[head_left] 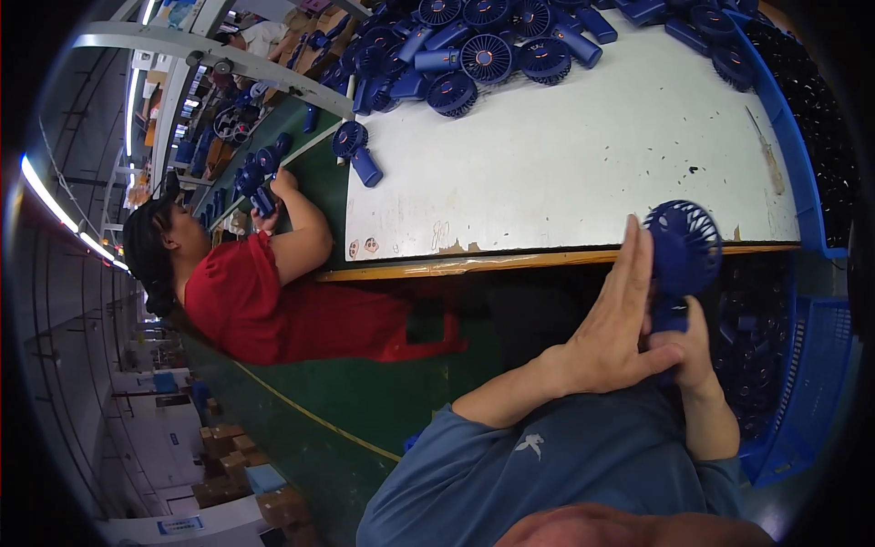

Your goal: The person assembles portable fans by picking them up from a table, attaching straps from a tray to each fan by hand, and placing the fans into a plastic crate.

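A dark blue handheld fan (682, 246) is held upright in front of my body, just off the near edge of the white worktable (547, 173). My right hand (690, 351) is closed around its handle, partly hidden behind my other hand. Flat against the left side of the fan's round head rests my left hand (609, 319), its fingers stretched out together and its thumb reaching across toward the right hand. The fan's grille faces right, and much of the handle is covered by my hands.
Many blue fans (486, 59) are heaped at the table's far side; a single fan (357, 153) lies at its left. A thin tool (766, 150) lies near a blue tray (784, 118) of small dark parts. A blue crate (802, 383) stands lower right. A co-worker in red (273, 301) handles fans at left.
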`<move>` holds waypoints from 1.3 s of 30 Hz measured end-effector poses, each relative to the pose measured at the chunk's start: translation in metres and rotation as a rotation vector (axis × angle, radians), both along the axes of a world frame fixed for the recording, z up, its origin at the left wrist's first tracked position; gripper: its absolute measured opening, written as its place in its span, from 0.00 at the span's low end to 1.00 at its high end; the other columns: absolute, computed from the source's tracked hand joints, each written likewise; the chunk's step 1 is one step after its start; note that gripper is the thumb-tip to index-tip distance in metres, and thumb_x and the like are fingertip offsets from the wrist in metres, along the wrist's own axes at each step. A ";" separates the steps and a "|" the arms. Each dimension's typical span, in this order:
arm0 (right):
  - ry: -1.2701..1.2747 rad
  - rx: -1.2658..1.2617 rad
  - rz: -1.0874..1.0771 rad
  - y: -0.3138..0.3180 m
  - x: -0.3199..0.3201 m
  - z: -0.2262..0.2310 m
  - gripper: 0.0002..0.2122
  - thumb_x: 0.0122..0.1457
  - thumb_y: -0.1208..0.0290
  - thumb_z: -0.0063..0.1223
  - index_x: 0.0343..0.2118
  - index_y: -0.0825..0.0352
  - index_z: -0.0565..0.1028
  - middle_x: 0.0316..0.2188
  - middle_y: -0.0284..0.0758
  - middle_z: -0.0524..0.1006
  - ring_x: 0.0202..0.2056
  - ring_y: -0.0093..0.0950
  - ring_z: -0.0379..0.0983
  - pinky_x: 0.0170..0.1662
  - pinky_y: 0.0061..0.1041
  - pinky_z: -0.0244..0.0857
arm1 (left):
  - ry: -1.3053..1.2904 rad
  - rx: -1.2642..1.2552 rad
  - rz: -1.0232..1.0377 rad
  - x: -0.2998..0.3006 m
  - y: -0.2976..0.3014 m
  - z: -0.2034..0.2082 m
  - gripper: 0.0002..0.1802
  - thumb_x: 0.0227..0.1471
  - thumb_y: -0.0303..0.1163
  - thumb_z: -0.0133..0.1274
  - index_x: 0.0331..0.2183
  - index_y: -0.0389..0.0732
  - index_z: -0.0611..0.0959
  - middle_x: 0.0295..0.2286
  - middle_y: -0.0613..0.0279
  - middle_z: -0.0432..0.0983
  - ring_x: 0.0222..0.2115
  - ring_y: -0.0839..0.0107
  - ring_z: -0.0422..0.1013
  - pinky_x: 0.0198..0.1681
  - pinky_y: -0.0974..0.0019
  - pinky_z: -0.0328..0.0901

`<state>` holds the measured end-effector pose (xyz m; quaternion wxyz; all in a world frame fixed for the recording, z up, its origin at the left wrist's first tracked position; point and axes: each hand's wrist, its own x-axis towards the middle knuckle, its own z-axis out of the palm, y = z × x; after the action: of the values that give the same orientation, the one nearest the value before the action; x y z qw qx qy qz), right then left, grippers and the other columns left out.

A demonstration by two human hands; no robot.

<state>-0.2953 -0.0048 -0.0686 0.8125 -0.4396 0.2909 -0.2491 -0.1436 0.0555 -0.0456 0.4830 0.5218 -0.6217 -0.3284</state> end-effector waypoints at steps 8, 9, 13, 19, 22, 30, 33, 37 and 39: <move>-0.194 -0.231 -0.309 -0.005 0.001 -0.011 0.31 0.57 0.53 0.57 0.55 0.74 0.64 0.37 0.37 0.73 0.38 0.25 0.71 0.43 0.24 0.65 | 0.895 0.437 -0.113 -0.019 0.013 -0.043 0.38 0.61 0.39 0.52 0.63 0.30 0.54 0.55 0.54 0.62 0.54 0.66 0.63 0.56 0.63 0.61; -0.285 -0.096 -0.173 -0.008 -0.004 -0.009 0.33 0.57 0.51 0.58 0.56 0.74 0.64 0.38 0.38 0.74 0.39 0.26 0.73 0.43 0.25 0.68 | 0.895 0.481 -0.136 -0.016 0.014 -0.040 0.38 0.61 0.38 0.52 0.63 0.31 0.54 0.50 0.54 0.66 0.49 0.69 0.67 0.52 0.66 0.63; -0.317 -0.084 -0.061 -0.021 -0.028 -0.022 0.34 0.51 0.52 0.64 0.54 0.74 0.69 0.41 0.43 0.76 0.43 0.32 0.75 0.48 0.29 0.70 | 0.641 0.582 -0.277 0.014 0.019 -0.037 0.33 0.59 0.33 0.54 0.60 0.32 0.61 0.47 0.54 0.70 0.39 0.70 0.73 0.43 0.69 0.70; -0.092 -0.253 -0.480 -0.008 -0.128 -0.042 0.29 0.57 0.53 0.54 0.53 0.74 0.69 0.35 0.40 0.75 0.41 0.29 0.73 0.45 0.25 0.69 | -0.536 0.078 0.725 0.213 -0.013 -0.013 0.30 0.55 0.35 0.57 0.55 0.32 0.69 0.47 0.46 0.74 0.42 0.62 0.73 0.48 0.63 0.66; 0.258 -0.139 -0.867 -0.010 -0.183 -0.066 0.20 0.62 0.61 0.48 0.48 0.74 0.74 0.30 0.33 0.75 0.34 0.24 0.71 0.40 0.23 0.65 | -0.878 0.104 0.814 0.391 -0.020 -0.029 0.24 0.56 0.37 0.55 0.48 0.28 0.76 0.46 0.40 0.74 0.46 0.48 0.71 0.53 0.56 0.63; 1.090 0.100 -1.034 0.023 -0.312 -0.215 0.15 0.48 0.69 0.61 0.38 0.71 0.73 0.21 0.31 0.74 0.19 0.20 0.69 0.22 0.20 0.61 | -1.077 0.566 1.159 0.555 -0.009 -0.066 0.56 0.43 0.72 0.52 0.37 0.16 0.78 0.38 0.29 0.76 0.41 0.39 0.74 0.47 0.51 0.69; 1.272 0.196 -0.999 0.061 -0.359 -0.239 0.26 0.45 0.63 0.62 0.45 0.76 0.73 0.35 0.45 0.79 0.38 0.38 0.77 0.44 0.31 0.68 | -1.189 0.570 1.087 0.540 -0.042 -0.078 0.51 0.44 0.68 0.55 0.35 0.16 0.79 0.34 0.29 0.77 0.38 0.40 0.75 0.44 0.51 0.70; 1.456 0.005 -0.921 0.045 -0.346 -0.242 0.32 0.44 0.61 0.62 0.51 0.76 0.70 0.45 0.53 0.76 0.49 0.45 0.73 0.54 0.34 0.64 | -0.830 0.566 1.178 0.566 0.003 -0.051 0.36 0.41 0.51 0.65 0.33 0.20 0.82 0.32 0.42 0.80 0.31 0.52 0.74 0.38 0.54 0.68; 1.446 -0.043 -0.918 0.023 -0.346 -0.244 0.32 0.44 0.61 0.63 0.52 0.75 0.70 0.47 0.54 0.75 0.50 0.45 0.73 0.55 0.35 0.64 | -0.564 0.343 1.330 0.546 0.010 -0.051 0.33 0.40 0.49 0.65 0.30 0.21 0.82 0.32 0.44 0.80 0.29 0.57 0.74 0.35 0.55 0.68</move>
<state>-0.6416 0.0186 -0.3129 0.2376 -0.3445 0.8818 -0.2173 0.4027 0.0652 -0.0963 0.3134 0.9209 -0.2148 0.0875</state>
